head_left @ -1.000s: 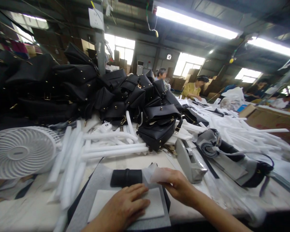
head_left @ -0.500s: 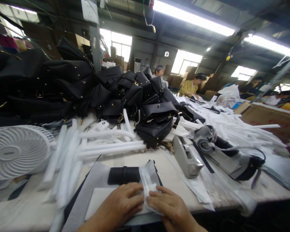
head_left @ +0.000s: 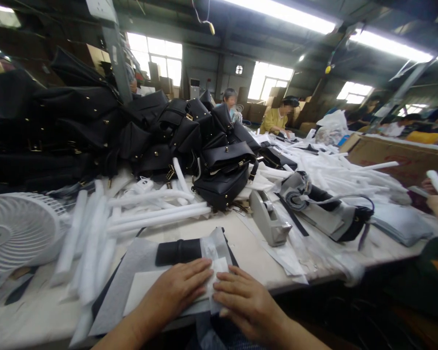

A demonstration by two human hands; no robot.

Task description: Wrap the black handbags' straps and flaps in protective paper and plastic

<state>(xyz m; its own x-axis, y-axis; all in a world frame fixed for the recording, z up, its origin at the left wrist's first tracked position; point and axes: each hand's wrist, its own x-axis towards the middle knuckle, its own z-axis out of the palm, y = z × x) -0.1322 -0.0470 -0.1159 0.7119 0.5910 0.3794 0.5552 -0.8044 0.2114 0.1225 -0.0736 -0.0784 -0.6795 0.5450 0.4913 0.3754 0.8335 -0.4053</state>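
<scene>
At the lower centre of the frame, the left hand [head_left: 175,287] lies flat on a white sheet [head_left: 140,288], fingers extended. Just beside it, the right hand [head_left: 244,299] presses a thin whitish wrapping [head_left: 209,248] with spread fingers. Both sit over a grey sheet [head_left: 131,260], with a black folded piece [head_left: 178,251] just above the left hand. A grey tape dispenser [head_left: 267,221] stands right of centre. White rolls [head_left: 89,253] and a white fan [head_left: 22,233] fill the lower left; black bags [head_left: 83,112] heap across the upper left. A person in yellow [head_left: 275,121] bends over white pieces at upper right.
</scene>
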